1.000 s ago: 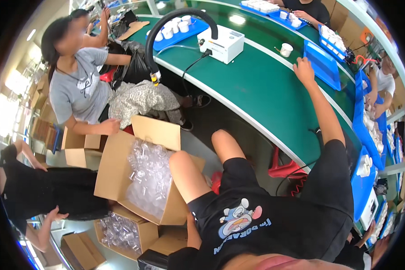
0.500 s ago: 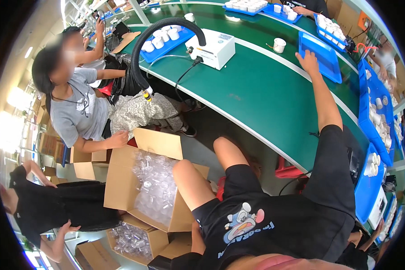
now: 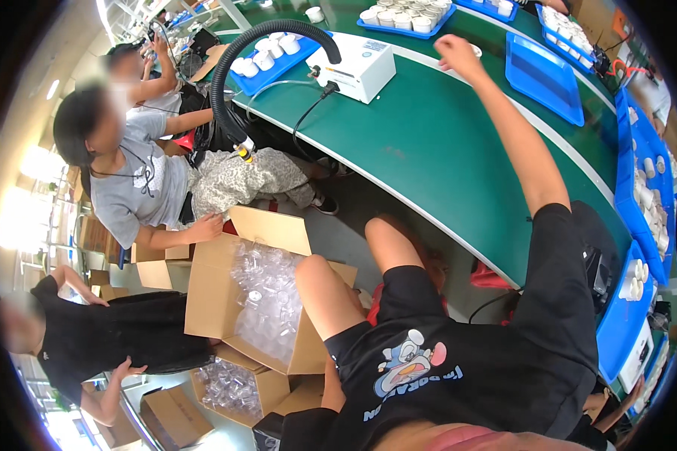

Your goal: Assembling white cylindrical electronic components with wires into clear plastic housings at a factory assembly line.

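My right hand (image 3: 459,57) reaches over the far part of the green table (image 3: 429,128), its fingers curled inward. What they hold, if anything, cannot be made out. Just behind the hand shows the rim of a white cup (image 3: 476,51), mostly hidden. To the right of it lies a blue tray (image 3: 543,79) with a bare bottom. Only my left forearm (image 3: 332,387) shows, down beside my thigh; the left hand itself is hidden. Beside my knee stands an open cardboard box (image 3: 210,293) of clear plastic cups (image 3: 267,308).
A white machine (image 3: 361,68) with a black flexible hose (image 3: 222,83) stands on the table. Blue trays of white cups (image 3: 406,18) line its far side. A seated person in grey (image 3: 132,184) and a person in black (image 3: 120,334) are at my left.
My right hand has moved left, from beside the blue tray to the white cup, and its spread fingers have curled. The whole view has shifted slightly.
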A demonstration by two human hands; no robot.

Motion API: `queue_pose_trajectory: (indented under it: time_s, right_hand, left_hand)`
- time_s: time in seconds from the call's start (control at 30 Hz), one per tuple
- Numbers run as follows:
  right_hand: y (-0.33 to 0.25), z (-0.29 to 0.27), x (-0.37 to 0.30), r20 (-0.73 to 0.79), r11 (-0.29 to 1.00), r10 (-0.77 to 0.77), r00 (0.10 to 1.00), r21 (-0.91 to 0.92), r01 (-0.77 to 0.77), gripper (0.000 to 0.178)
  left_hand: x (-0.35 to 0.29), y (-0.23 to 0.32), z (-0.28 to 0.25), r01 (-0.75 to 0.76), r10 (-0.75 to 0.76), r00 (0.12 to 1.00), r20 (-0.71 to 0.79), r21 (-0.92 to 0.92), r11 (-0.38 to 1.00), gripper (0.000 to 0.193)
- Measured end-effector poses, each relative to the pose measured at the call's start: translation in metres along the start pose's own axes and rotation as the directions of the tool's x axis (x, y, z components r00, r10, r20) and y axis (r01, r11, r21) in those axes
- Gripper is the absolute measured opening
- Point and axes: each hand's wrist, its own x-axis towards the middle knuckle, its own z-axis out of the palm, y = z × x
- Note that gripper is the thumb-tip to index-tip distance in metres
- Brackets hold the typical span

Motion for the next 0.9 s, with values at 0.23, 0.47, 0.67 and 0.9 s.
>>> queue_pose_trajectory:
  time_s: [0.23, 0.47, 0.67, 0.9]
  right_hand:
    - [-0.006, 0.025, -0.025, -0.36, 0.558, -0.548, 0.755, -0.83, 0.009, 0.042]
    - [0.045, -0.017, 0.008, -0.296, 0.579, -0.274, 0.915, -0.811, -0.089, 0.061]
    - [0.083, -0.037, 0.043, -0.211, 0.705, -0.246, 0.946, -0.709, 0.026, 0.057]
    - [0.04, -0.049, 0.037, -0.425, 0.753, -0.302, 0.853, -0.656, -0.06, 0.056]
  left_hand:
    - [0.0, -0.017, -0.055, -0.049, 0.05, 0.999, 0.001, 0.151, 0.987, 0.044]
    - [-0.002, -0.011, -0.047, -0.087, 0.083, 0.996, 0.026, 0.212, 0.973, 0.044]
    - [-0.015, -0.012, -0.032, -0.108, 0.102, 0.994, 0.035, 0.245, 0.964, 0.044]
    - [0.01, 0.012, -0.06, -0.196, 0.158, 0.979, 0.129, 0.375, 0.906, 0.044]
